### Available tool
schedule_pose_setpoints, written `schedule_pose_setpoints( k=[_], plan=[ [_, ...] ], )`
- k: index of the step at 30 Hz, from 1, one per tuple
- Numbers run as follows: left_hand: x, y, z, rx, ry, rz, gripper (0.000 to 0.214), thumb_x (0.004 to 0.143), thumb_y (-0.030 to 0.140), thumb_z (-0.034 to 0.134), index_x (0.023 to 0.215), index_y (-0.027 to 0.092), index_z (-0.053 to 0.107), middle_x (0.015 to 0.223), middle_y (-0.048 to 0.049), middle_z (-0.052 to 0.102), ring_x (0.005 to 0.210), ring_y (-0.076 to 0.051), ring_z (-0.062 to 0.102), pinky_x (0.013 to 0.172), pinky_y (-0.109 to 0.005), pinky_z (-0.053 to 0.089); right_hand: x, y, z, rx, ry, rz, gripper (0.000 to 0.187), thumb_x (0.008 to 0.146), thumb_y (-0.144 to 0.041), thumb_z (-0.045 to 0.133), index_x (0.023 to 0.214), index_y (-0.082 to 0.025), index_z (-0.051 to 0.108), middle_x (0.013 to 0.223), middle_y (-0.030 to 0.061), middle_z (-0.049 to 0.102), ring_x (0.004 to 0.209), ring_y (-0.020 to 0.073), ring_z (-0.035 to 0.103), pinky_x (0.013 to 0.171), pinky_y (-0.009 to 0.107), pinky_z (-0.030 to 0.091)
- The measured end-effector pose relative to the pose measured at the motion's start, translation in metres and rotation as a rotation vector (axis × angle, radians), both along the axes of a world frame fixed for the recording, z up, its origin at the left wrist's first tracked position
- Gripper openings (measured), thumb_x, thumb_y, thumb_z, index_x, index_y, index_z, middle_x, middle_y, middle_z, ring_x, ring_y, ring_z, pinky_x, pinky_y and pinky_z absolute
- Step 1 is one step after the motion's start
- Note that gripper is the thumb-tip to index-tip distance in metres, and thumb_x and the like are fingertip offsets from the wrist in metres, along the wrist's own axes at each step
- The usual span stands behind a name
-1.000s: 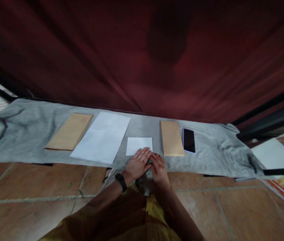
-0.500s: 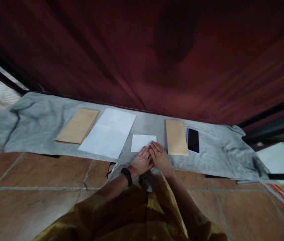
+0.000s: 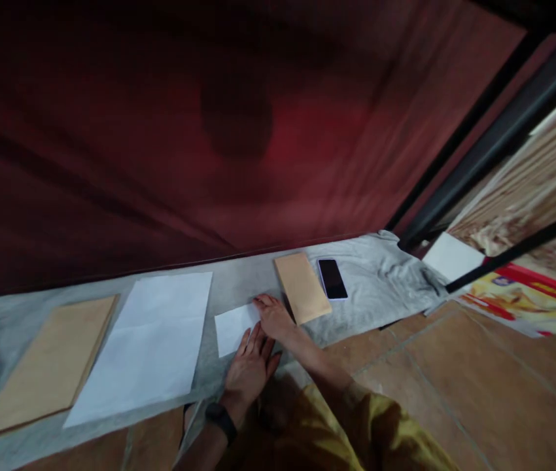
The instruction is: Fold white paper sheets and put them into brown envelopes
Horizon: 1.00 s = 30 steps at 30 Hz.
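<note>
A small folded white paper (image 3: 231,327) lies on a grey cloth (image 3: 371,278) spread over the floor. My left hand (image 3: 251,363) rests flat on the cloth at the paper's near edge, fingers stretched out together. My right hand (image 3: 272,314) lies on the paper's right edge, fingers extended toward its far corner. A black band sits on my left wrist. Just right of my right hand lies a tan envelope (image 3: 302,286), and beside that a dark phone (image 3: 332,279).
A large white sheet (image 3: 148,343) and a second tan envelope (image 3: 47,363) lie on the cloth to the left. A dark red curtain (image 3: 209,131) hangs behind. Terracotta floor tiles (image 3: 454,373) and a white sheet (image 3: 452,256) on a colourful print are at right.
The view has swung to the right and tilted. My right hand has slid to the small paper's right edge, while my left hand has dropped back to its near edge.
</note>
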<state>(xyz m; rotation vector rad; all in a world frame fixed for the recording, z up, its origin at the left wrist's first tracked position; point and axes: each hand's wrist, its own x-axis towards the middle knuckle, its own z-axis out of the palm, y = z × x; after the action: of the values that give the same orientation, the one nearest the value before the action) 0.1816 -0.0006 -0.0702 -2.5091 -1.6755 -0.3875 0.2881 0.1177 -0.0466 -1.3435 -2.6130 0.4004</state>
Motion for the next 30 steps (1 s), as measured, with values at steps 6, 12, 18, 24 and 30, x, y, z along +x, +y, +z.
schedule_pose_setpoints(
  k=[6, 12, 18, 24, 30],
  plan=[
    [-0.001, 0.001, -0.002, 0.035, 0.058, -0.005, 0.044, 0.098, 0.040, 0.047, 0.133, 0.018, 0.062, 0.143, -0.0145, 0.060, 0.139, -0.028, 0.051, 0.118, -0.051, 0.038, -0.003, 0.010, 0.014, -0.025, -0.035, -0.022, 0.037, 0.096, -0.016, 0.047, 0.129, -0.021, 0.065, 0.129, 0.0100, 0.064, 0.114, 0.0225, 0.059, 0.099, 0.037, 0.048],
    [-0.002, 0.003, -0.004, 0.089, 0.083, -0.029, 0.045, 0.097, 0.039, 0.048, 0.134, 0.017, 0.060, 0.142, -0.0150, 0.062, 0.139, -0.029, 0.051, 0.116, -0.051, 0.041, -0.006, 0.015, 0.023, -0.013, -0.042, -0.049, 0.031, 0.093, -0.015, 0.054, 0.120, -0.017, 0.069, 0.123, 0.0110, 0.066, 0.110, 0.0242, 0.062, 0.095, 0.037, 0.051],
    [-0.002, 0.001, -0.004, 0.037, 0.039, -0.015, 0.038, 0.093, 0.033, 0.052, 0.126, 0.021, 0.066, 0.137, -0.0122, 0.065, 0.137, -0.030, 0.053, 0.119, -0.053, 0.036, -0.007, -0.016, 0.019, 0.052, 0.051, -0.033, 0.034, 0.100, -0.022, 0.052, 0.132, -0.017, 0.062, 0.143, 0.0072, 0.059, 0.132, 0.0197, 0.053, 0.115, 0.033, 0.040],
    [-0.004, -0.001, -0.014, -0.016, -0.008, -0.125, 0.053, 0.087, 0.018, 0.041, 0.135, 0.026, 0.062, 0.137, -0.0086, 0.066, 0.141, -0.027, 0.049, 0.120, -0.055, 0.033, 0.013, -0.076, -0.011, 0.131, 0.233, -0.061, 0.041, 0.107, -0.030, 0.041, 0.143, -0.015, 0.055, 0.149, 0.0085, 0.056, 0.140, 0.0186, 0.048, 0.121, 0.040, 0.037],
    [-0.001, -0.009, -0.005, 0.030, 0.037, 0.018, 0.060, 0.088, 0.023, 0.047, 0.147, 0.012, 0.049, 0.149, -0.0174, 0.055, 0.143, -0.028, 0.046, 0.121, -0.053, 0.032, 0.018, -0.084, -0.019, 0.136, 0.286, -0.070, 0.043, 0.106, -0.025, 0.038, 0.146, -0.017, 0.051, 0.151, 0.0084, 0.054, 0.143, 0.0192, 0.045, 0.122, 0.045, 0.034]
  ],
)
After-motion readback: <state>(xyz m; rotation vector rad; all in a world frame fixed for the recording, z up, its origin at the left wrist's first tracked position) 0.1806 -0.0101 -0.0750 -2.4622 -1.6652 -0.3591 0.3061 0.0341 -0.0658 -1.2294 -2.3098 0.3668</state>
